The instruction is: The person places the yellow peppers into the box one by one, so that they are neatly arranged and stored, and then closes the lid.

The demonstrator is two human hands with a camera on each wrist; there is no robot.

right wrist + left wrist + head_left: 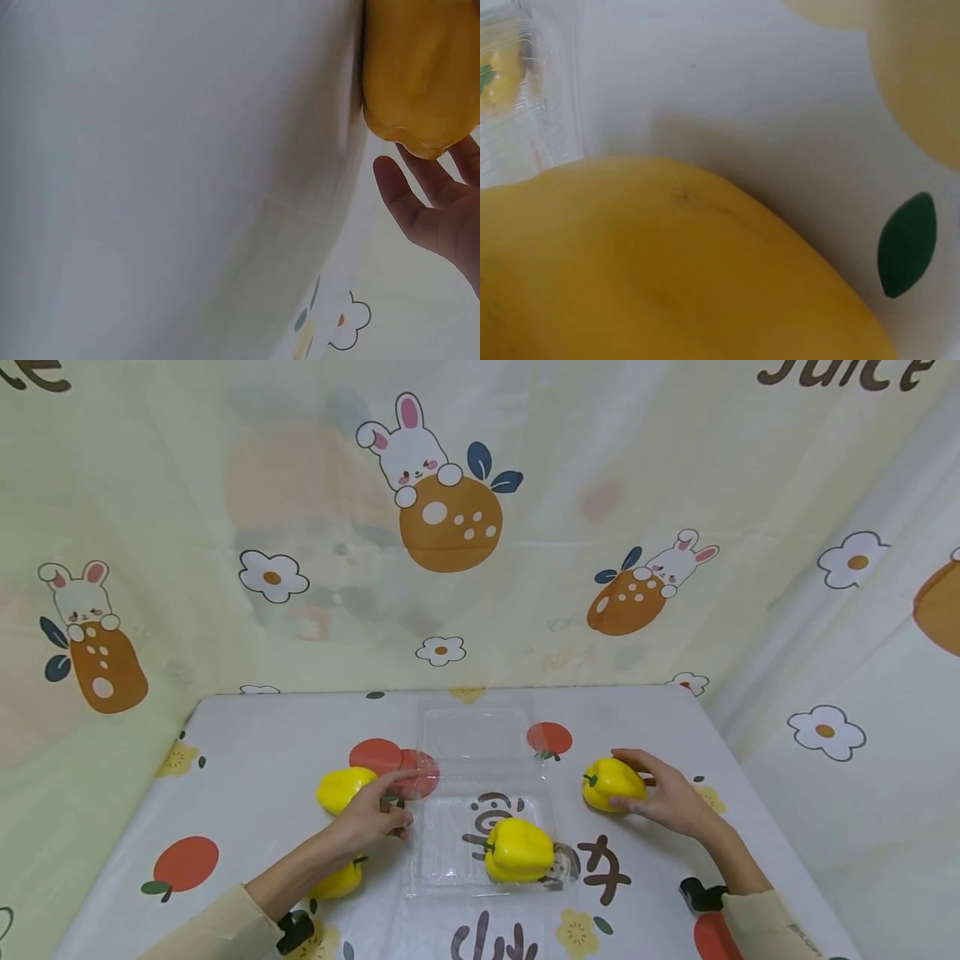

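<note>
A clear plastic clamshell box (442,881) lies at the middle of the table, its lid (475,714) folded back behind it. In its front right part sits a yellow bell pepper (519,850). My left hand (369,814) is at the box's left edge, index finger stretched out to the rim. Two more yellow bell peppers lie by that hand, one pepper (341,789) behind it and one pepper (335,882) under the forearm. To the right of the box, my right hand (667,793) holds a yellow bell pepper (609,783) between thumb and fingers, its stem facing left.
A white printed cloth (255,752) covers the table. At the back hangs a curtain (337,510) with rabbit and flower prints, and another curtain (825,810) borders the right side. Dark camera mounts (295,931) sit at both wrists.
</note>
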